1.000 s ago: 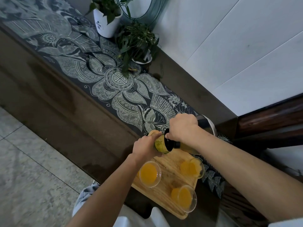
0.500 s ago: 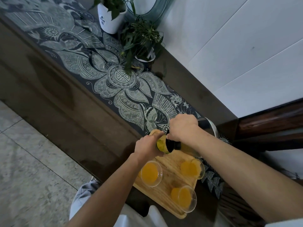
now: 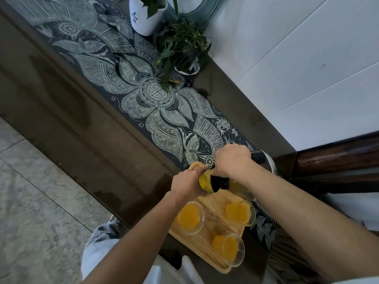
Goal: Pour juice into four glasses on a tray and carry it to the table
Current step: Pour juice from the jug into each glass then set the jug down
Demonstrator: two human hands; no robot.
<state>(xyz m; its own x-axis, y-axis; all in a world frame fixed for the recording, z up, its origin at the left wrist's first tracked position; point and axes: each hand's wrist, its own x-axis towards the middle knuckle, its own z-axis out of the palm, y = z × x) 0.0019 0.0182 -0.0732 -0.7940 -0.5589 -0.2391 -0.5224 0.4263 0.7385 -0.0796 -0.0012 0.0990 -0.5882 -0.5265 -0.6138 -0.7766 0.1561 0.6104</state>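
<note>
A wooden tray [image 3: 213, 206] lies on the near end of a dark sideboard. Three clear glasses of orange juice stand on it: one at the left [image 3: 189, 217], one at the right [image 3: 240, 212], one nearest me [image 3: 228, 250]. My left hand [image 3: 187, 186] is wrapped around a fourth glass [image 3: 205, 179] at the tray's far corner, with yellow juice showing in it. My right hand [image 3: 232, 160] grips a glass jug [image 3: 220, 183] with a black collar. The jug is tilted left, its mouth at that fourth glass. Its body is mostly hidden under my wrist.
A patterned dark runner [image 3: 160, 119] covers the sideboard top. A white plant pot [image 3: 145, 19] and a small leafy plant [image 3: 184, 48] stand at the far end by the white wall. Tiled floor [image 3: 41, 222] lies left; dark wooden furniture [image 3: 338, 158] is on the right.
Both hands keep their grip, with the jug still tipped at the fourth glass. The view has drifted slightly, so the plants sit higher in frame.
</note>
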